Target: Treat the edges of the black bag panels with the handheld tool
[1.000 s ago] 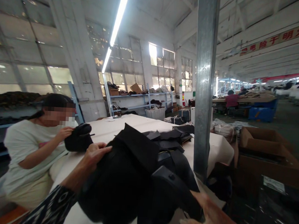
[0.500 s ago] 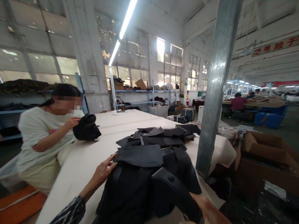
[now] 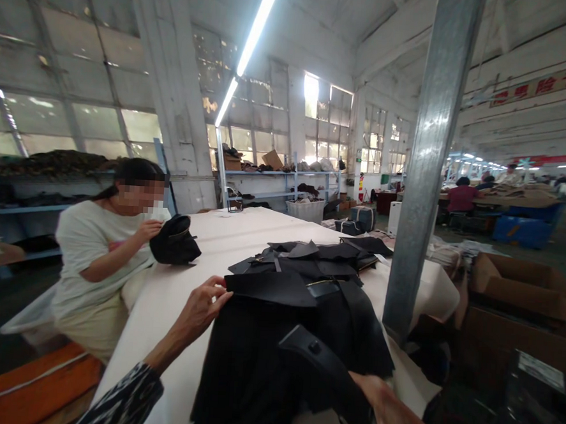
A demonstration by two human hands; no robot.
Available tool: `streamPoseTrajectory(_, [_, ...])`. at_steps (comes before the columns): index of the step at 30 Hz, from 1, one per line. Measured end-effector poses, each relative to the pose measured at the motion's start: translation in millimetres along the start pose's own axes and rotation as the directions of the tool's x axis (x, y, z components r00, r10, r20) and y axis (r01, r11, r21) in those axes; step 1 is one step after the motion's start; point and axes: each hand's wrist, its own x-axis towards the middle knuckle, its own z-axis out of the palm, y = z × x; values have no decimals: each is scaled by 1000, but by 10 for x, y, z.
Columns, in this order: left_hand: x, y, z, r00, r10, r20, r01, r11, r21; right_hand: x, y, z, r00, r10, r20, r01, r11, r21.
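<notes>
My left hand [image 3: 205, 306] pinches the left edge of a black fabric flap [image 3: 271, 289] between thumb and fingers. Under the flap spreads a larger black fabric piece [image 3: 250, 357], hanging toward me over the table [image 3: 168, 358]. In my right hand [image 3: 388, 410], at the lower right, is a curved black handle-like object [image 3: 322, 361] with a small raised knob near its far end. Its exact kind does not show, and its near end is partly hidden by my fingers. Beyond the flap lie several stacked black fabric pieces [image 3: 318, 260], one with a yellowish zipper line.
Across the table's left side a seated person [image 3: 102, 258] holds a black fabric pouch [image 3: 174, 240]. A metal post [image 3: 427, 169] stands at the table's right edge. Cardboard boxes [image 3: 523, 278] are farther right. An orange bench [image 3: 37, 382] is at lower left; shelves [image 3: 265, 182] line the windows.
My left hand has lifted the flap's left edge a little, and the flap now tilts. The curved object in my right hand has shifted slightly left. The whole view has moved somewhat to the left.
</notes>
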Motion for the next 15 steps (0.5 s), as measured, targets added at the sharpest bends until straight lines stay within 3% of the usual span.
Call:
streamPoseTrajectory(3, [4, 203, -104, 991, -136, -10, 135, 990, -41, 39, -40, 24, 997, -72, 37, 74, 996, -51])
streamPoseTrajectory(6, [-24, 329, -110, 947, -311, 81, 321, 916, -240, 104, -26, 75, 979, -199, 50, 200, 980, -21])
streamPoseTrajectory(10, [-102, 321, -42, 916, -336, 220, 401, 788, -467, 227, -58, 181, 944, -329, 3, 329, 943, 53])
streamPoseTrajectory(15, [-177, 196, 19, 878, -378, 294, 479, 704, -524, 350, -342, 286, 957, -217, 191, 173, 959, 227])
